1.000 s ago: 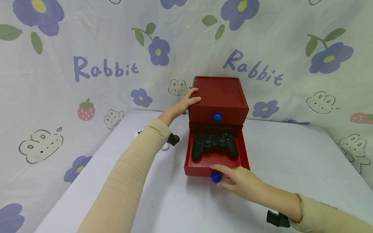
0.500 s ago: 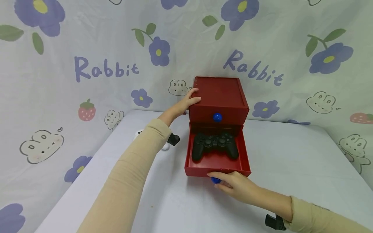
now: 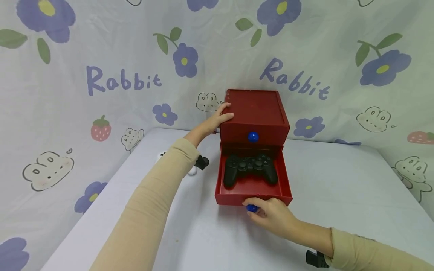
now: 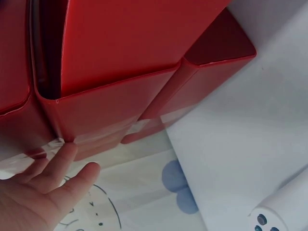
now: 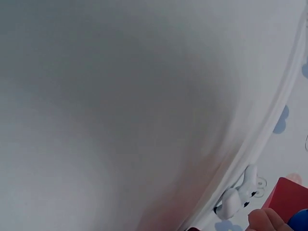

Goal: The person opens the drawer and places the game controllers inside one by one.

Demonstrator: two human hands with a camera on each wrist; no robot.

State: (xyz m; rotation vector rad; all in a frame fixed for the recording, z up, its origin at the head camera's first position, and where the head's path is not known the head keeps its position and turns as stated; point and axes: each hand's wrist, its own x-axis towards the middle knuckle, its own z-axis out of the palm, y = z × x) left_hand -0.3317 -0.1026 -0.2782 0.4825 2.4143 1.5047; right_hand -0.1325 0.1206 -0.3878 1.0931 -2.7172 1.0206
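A red two-drawer box (image 3: 254, 107) stands at the middle back of the table. Its lower drawer (image 3: 230, 199) is pulled out, and a black game controller (image 3: 250, 169) lies inside. My right hand (image 3: 274, 215) pinches the blue knob (image 3: 252, 208) on that drawer's front between fingers and thumb. Against the upper left side of the box rests my left hand (image 3: 217, 118), its fingers extended over the edge in the head view. The left wrist view shows that hand's fingers (image 4: 72, 187) straight beside the red wall. The upper drawer, with its own blue knob (image 3: 253, 136), is pushed in.
A white game controller (image 5: 236, 199) lies on the white table (image 3: 339, 180) left of the box, mostly hidden by my left arm in the head view. A patterned cloth (image 3: 217, 45) hangs behind the table. Dark wrist cameras (image 3: 202, 162) sit on both wrists.
My right hand has shifted slightly left and its fingers have closed around the lower knob. The lower drawer has barely moved. My left hand has stayed in place.
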